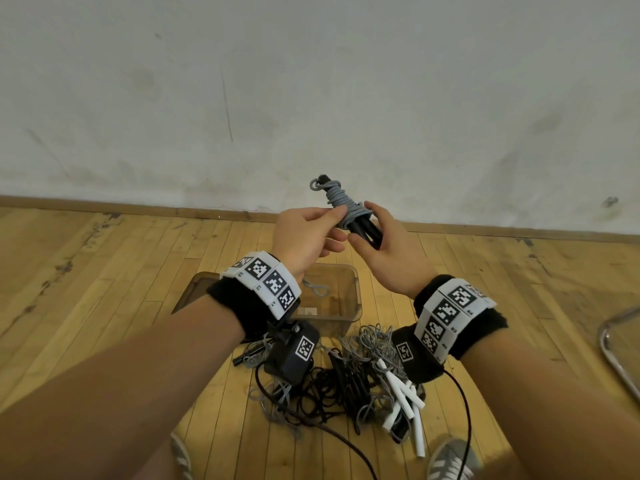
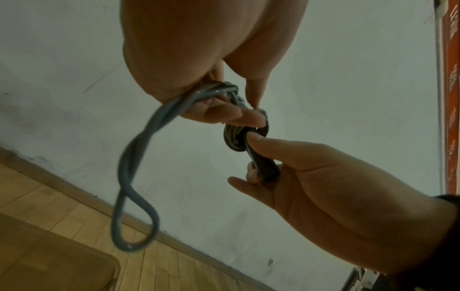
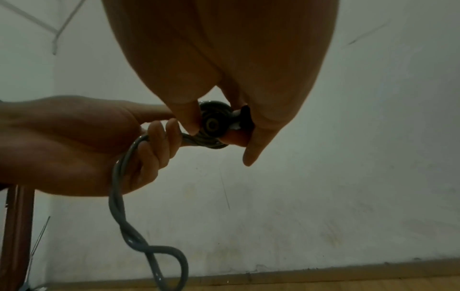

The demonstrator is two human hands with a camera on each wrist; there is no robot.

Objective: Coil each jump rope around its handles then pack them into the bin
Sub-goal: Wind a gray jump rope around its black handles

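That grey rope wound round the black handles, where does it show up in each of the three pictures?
Head view: the grey rope sits just above centre, held up between both hands.
Left wrist view: its coils are right of centre, with a loose twisted loop hanging at lower left.
Right wrist view: the rope trails down the lower left.
Shared landmark: the black handles in the right hand.
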